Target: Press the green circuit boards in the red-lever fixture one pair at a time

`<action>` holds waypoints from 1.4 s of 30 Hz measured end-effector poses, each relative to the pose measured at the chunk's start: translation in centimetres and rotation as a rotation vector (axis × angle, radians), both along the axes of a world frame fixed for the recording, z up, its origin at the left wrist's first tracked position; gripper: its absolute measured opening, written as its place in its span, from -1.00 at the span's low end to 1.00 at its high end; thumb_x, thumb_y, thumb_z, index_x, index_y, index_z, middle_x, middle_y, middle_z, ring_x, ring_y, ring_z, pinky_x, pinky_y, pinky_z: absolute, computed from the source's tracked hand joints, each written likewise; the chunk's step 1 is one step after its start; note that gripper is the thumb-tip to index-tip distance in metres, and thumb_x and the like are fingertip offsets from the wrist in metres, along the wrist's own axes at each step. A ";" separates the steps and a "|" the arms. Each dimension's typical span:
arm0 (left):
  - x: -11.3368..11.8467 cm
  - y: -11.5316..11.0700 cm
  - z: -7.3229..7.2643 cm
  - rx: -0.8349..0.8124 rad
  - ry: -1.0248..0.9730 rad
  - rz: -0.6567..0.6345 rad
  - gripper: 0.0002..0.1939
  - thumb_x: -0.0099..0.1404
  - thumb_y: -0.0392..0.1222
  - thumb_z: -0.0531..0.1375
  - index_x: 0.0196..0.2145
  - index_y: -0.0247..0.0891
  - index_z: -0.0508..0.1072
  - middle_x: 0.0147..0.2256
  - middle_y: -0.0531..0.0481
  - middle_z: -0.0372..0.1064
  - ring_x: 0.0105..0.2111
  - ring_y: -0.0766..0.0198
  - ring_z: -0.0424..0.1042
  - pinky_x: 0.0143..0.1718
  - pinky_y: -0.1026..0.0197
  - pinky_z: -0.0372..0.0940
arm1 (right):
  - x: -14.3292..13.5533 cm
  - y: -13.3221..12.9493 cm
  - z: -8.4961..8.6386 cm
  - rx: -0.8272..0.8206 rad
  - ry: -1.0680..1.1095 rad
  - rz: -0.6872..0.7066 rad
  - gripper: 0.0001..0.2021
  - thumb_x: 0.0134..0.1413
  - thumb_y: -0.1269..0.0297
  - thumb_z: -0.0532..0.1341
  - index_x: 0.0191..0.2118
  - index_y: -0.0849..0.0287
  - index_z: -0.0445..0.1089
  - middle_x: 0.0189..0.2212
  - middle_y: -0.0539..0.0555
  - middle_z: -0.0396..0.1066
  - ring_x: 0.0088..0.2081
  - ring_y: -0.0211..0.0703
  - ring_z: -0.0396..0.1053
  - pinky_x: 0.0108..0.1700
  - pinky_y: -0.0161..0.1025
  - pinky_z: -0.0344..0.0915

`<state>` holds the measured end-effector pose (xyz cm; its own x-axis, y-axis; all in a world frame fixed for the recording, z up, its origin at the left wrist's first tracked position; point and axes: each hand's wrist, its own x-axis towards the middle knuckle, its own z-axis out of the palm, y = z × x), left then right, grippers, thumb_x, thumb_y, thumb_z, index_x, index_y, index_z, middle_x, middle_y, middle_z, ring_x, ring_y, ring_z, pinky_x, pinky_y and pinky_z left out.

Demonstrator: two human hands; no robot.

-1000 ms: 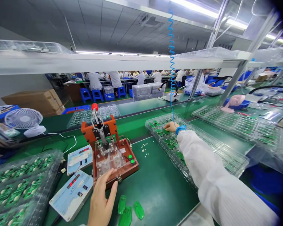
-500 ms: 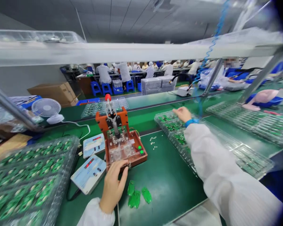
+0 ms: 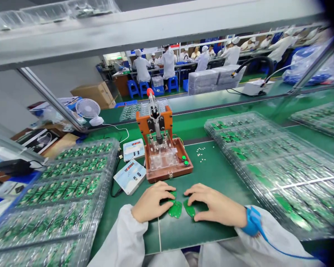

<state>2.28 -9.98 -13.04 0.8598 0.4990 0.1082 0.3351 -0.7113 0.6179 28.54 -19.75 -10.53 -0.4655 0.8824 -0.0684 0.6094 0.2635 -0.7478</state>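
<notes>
Both my hands are low over the green mat in front of the press fixture. My left hand (image 3: pixel 153 202) has its fingers spread and bent, the tips at a small group of green circuit boards (image 3: pixel 175 210), partly covering one at the back. My right hand (image 3: pixel 215 205), with a blue wrist strap (image 3: pixel 252 221), arches beside another green board (image 3: pixel 189 209). Its thumb and fingers are apart around that board's edge, and the board lies on the mat. Behind the hands stands the orange-brown press fixture (image 3: pixel 169 173), with a red-tipped lever (image 3: pixel 150 92) and clear plates.
Trays of green boards stand left (image 3: pixel 69 185) and right (image 3: pixel 256 148). Two control boxes (image 3: pixel 130 176) with red displays sit left of the fixture. Small white pieces (image 3: pixel 202 152) lie to its right. A white fan (image 3: pixel 88 109) and an overhead shelf (image 3: pixel 144 27) are farther off.
My right hand has come from the right tray to the boards on the mat. My left hand has left the fixture's front edge and moved to the same boards. The view has tilted down.
</notes>
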 end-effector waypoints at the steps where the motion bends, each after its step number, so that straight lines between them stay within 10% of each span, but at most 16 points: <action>1: -0.1 0.0 0.0 -0.010 0.019 -0.003 -0.83 0.31 -0.26 0.33 -0.15 -0.11 0.63 0.09 0.04 0.52 0.08 0.03 0.41 0.12 -0.05 0.35 | 0.1 -0.2 -0.8 -0.022 -0.019 -0.008 -0.68 0.07 0.12 0.46 -0.08 0.07 0.53 0.21 0.12 0.43 0.23 0.08 0.31 0.27 0.02 0.25; 13: 0.1 0.1 -0.7 -0.003 0.032 0.042 -0.80 0.23 -0.31 0.39 -0.18 -0.12 0.62 0.04 0.04 0.55 0.08 0.06 0.43 0.13 -0.02 0.34 | -0.6 0.0 -2.3 0.014 0.048 -0.025 -0.84 0.26 0.16 0.33 -0.09 0.03 0.50 0.12 0.09 0.50 0.14 0.00 0.41 0.18 -0.04 0.35; 19: 0.3 0.1 -0.6 0.032 -0.006 0.044 -0.72 0.23 -0.26 0.41 -0.08 -0.14 0.60 0.01 -0.02 0.56 0.04 0.05 0.47 0.09 -0.02 0.38 | 0.2 7.0 1.3 0.378 0.065 -0.175 -0.84 0.28 0.12 0.29 -0.09 -0.01 0.51 0.11 0.10 0.51 0.15 0.05 0.42 0.19 0.03 0.37; 26: 0.1 0.3 -1.0 0.039 -0.034 0.056 -0.75 0.24 -0.25 0.42 -0.11 -0.16 0.58 0.00 -0.02 0.56 0.04 0.04 0.46 0.11 -0.03 0.35 | -1.1 13.8 0.8 0.478 0.015 -0.142 -0.85 0.15 0.21 0.38 -0.16 0.06 0.55 -0.10 0.10 0.60 -0.01 0.04 0.48 0.11 0.02 0.41; 37: -0.3 0.2 0.6 0.032 -0.356 0.098 -0.86 0.28 -0.19 0.40 -0.19 -0.16 0.59 -0.02 -0.04 0.58 -0.01 0.10 0.49 0.07 0.02 0.39 | -1.1 14.1 0.0 0.490 -0.004 -0.127 -0.86 0.18 0.23 0.37 -0.15 0.08 0.55 -0.10 0.13 0.59 0.01 0.06 0.46 0.13 0.06 0.41; 42: -1.7 2.7 2.8 0.225 -0.410 0.306 -0.90 0.34 -0.19 0.34 -0.19 -0.18 0.59 -0.01 -0.13 0.56 0.01 0.04 0.48 0.08 -0.09 0.38 | -1.3 13.6 -0.8 0.503 0.015 -0.158 -0.86 0.23 0.21 0.32 -0.13 0.06 0.56 -0.14 0.14 0.58 0.06 0.08 0.43 0.15 0.09 0.42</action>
